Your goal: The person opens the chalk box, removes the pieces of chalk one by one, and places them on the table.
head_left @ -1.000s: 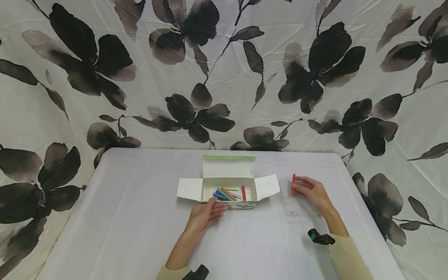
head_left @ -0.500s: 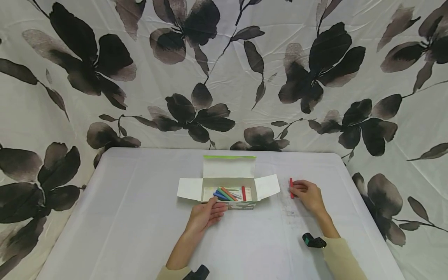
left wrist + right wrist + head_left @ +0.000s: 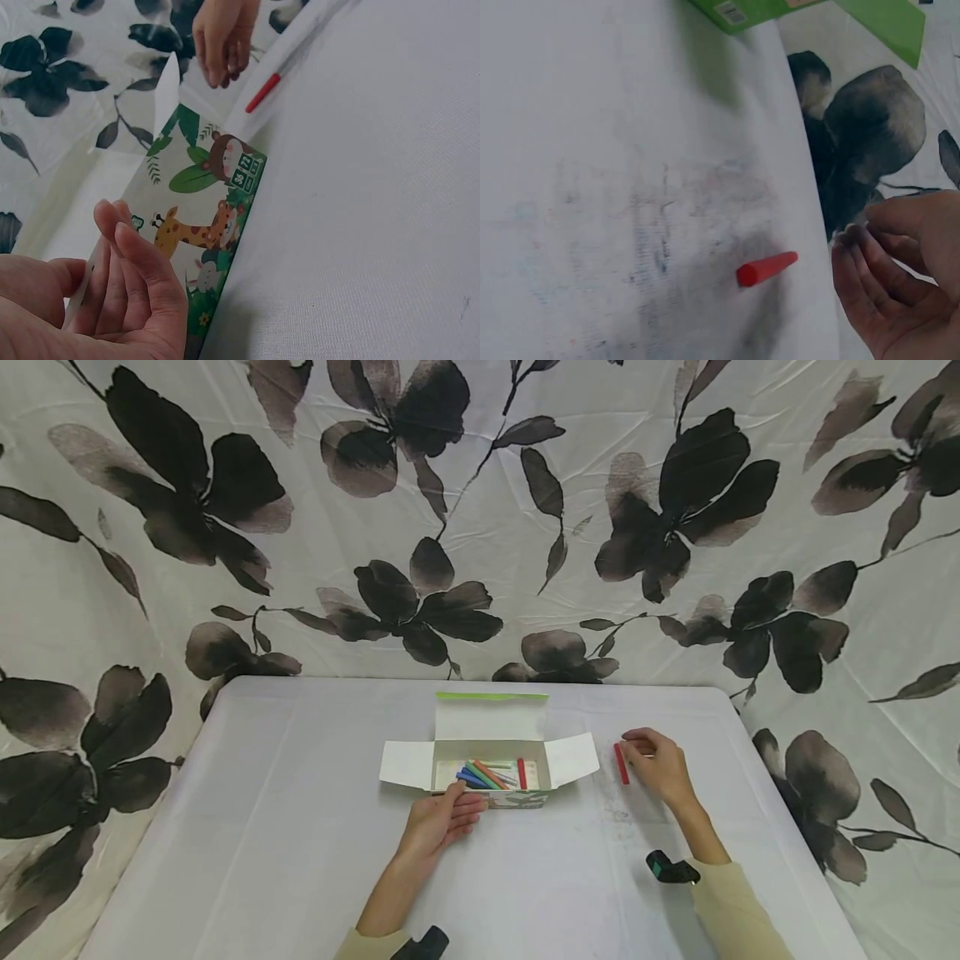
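My left hand [image 3: 442, 820] pinches the front wall of an open white cardboard box [image 3: 567, 758], thumb inside and fingers outside. In the left wrist view, the box's outer side [image 3: 196, 232] carries printed animals and leaves. Several coloured crayons lie in the box: blue [image 3: 470, 780], green [image 3: 486, 775], orange [image 3: 491, 774] and a separate red one [image 3: 522, 773]. To the right of the box, a red crayon [image 3: 622, 763] lies on the table, also visible as a red stick [image 3: 767, 268] in the right wrist view. My right hand [image 3: 662, 768] hovers just beside it, fingers loosely curled, holding nothing.
The box's side flaps [image 3: 407, 764] spread outward and its lid [image 3: 491, 718] stands up behind. Faint coloured smudges [image 3: 649, 232] mark the white table [image 3: 300, 827] near the loose crayon. A floral cloth [image 3: 525, 527] hangs behind the table's far edge.
My right hand carried the red crayon slightly left and nearer, then let go of it; the fingers are now apart from it. My left hand has kept its place on the box.
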Action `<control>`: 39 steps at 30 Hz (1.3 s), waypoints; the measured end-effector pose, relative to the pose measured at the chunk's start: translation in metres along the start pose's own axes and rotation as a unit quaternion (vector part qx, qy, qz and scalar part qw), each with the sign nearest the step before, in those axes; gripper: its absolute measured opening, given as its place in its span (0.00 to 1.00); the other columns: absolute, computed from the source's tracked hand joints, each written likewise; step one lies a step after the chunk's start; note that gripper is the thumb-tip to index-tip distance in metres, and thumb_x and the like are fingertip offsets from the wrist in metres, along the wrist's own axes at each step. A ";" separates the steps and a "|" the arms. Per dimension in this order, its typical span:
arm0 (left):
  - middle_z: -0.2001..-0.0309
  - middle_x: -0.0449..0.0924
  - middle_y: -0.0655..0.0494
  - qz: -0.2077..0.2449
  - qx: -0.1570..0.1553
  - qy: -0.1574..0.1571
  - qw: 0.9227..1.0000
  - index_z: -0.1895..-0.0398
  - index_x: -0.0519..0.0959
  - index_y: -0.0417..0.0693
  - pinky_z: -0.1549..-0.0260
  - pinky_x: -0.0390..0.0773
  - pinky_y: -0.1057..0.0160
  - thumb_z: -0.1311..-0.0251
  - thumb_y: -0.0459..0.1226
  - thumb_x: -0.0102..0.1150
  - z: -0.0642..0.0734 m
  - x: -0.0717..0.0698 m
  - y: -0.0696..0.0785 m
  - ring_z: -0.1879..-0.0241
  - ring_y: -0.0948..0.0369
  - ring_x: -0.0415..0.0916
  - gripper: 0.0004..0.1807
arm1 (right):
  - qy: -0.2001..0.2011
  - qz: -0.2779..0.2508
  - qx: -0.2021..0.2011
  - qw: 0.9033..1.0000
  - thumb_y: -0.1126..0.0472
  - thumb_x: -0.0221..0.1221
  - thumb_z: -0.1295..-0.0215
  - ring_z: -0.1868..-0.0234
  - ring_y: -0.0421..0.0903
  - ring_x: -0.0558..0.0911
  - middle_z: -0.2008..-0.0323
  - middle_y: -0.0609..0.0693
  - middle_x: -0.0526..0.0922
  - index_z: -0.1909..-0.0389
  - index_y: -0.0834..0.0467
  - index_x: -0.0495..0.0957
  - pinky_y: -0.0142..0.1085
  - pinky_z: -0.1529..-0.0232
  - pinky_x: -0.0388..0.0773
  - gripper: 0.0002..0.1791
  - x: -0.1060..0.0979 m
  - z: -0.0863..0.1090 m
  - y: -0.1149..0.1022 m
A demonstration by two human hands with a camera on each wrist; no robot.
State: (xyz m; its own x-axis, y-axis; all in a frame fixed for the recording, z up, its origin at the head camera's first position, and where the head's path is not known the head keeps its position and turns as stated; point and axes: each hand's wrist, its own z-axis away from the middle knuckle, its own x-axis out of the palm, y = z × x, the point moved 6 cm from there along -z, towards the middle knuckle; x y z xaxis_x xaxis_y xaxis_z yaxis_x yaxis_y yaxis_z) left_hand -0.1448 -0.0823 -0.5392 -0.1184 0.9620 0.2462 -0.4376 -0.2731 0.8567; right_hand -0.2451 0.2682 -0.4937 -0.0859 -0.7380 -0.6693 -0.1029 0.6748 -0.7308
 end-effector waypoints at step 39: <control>0.61 0.89 0.49 0.000 0.015 -0.012 1.000 0.50 0.81 0.25 0.67 0.83 0.71 0.22 0.45 0.52 0.003 -0.002 0.000 0.66 0.66 0.85 0.26 | -0.215 -0.235 -0.175 0.932 0.67 0.66 0.31 0.59 0.48 0.86 0.60 0.53 0.87 0.54 0.62 0.84 0.33 0.56 0.84 0.07 0.111 -0.005 -0.113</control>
State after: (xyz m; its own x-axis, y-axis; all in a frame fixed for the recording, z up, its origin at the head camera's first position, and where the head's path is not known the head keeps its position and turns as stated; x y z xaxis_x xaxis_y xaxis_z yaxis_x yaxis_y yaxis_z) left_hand -0.1421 -0.0842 -0.5381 -0.0961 0.9618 0.2565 -0.4115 -0.2730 0.8696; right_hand -0.2482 0.1104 -0.4845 0.4472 -0.8297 -0.3340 -0.3531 0.1793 -0.9182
